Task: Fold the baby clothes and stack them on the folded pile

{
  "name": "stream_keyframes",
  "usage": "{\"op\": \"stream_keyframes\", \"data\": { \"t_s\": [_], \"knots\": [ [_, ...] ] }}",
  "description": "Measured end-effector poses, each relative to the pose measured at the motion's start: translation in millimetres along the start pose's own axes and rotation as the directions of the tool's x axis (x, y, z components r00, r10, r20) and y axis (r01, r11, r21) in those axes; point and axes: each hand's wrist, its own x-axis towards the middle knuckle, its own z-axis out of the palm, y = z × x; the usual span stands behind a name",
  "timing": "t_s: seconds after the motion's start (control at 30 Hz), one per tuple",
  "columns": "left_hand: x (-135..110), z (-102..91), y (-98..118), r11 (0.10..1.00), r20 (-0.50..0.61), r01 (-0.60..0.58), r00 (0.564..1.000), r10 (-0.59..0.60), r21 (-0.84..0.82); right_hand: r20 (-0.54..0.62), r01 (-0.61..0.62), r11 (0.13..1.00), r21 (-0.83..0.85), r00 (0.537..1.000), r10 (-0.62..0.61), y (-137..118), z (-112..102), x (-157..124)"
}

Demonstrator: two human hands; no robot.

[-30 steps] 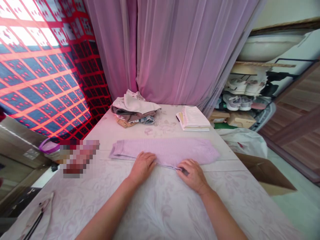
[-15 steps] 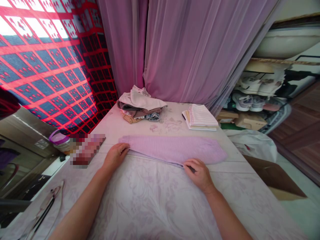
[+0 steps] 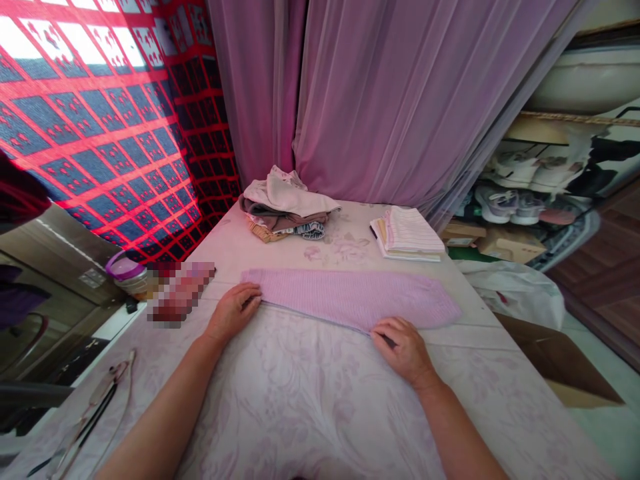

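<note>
A long lilac knit garment (image 3: 350, 300) lies folded into a strip across the floral-covered table (image 3: 310, 407). My left hand (image 3: 233, 311) rests flat on the strip's left end, fingers apart. My right hand (image 3: 404, 348) sits at the lower edge further right, its fingers pinching the fold. A small dark item (image 3: 389, 341) shows beneath those fingers, partly hidden.
Folded clothes (image 3: 286, 210) and a striped folded stack (image 3: 407, 233) lie at the far edge. A pixelated object (image 3: 183, 292) sits left of the garment, and thin black-handled items (image 3: 97, 407) lie near the front left corner. Curtains (image 3: 380, 100) hang behind; a cardboard box (image 3: 555, 360) stands right.
My left hand has moved from the middle of the garment's lower edge to its left end. My right hand stays at the edge, and the view has shifted slightly.
</note>
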Motion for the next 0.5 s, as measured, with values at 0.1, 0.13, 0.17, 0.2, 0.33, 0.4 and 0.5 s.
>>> {"op": "stream_keyframes", "data": {
  "t_s": [0.1,0.13,0.17,0.2,0.33,0.4,0.5],
  "knots": [
    [4,-3.8,-7,0.98,-0.145,0.191,0.973,-0.182,0.055,-0.009,-0.006,1.0,0.003,1.0,0.006,1,1,0],
    [6,-6.0,-10,0.96,-0.174,0.261,0.955,-0.242,0.1,-0.019,-0.01,1.0,0.0,1.0,0.01,2,2,0],
    [9,-8.6,-12,0.935,-0.176,0.318,0.941,-0.29,0.155,-0.029,-0.013,1.0,-0.002,0.999,0.013,2,3,0],
    [13,-11.4,-13,0.91,-0.156,0.356,0.932,-0.328,0.214,-0.037,-0.014,1.0,-0.004,0.999,0.014,3,4,-1],
    [27,-20.6,-6,0.827,-0.016,0.414,0.897,-0.441,0.381,-0.051,-0.012,1.0,-0.001,0.999,0.011,5,7,-2],
    [32,-22.2,1,0.796,0.024,0.445,0.867,-0.497,0.41,-0.056,-0.013,1.0,0.002,0.998,0.013,6,8,-2],
    [35,-20.6,13,0.78,0.064,0.471,0.839,-0.54,0.412,-0.06,-0.009,1.0,0.01,0.998,0.009,7,9,-2]
  ]
}}
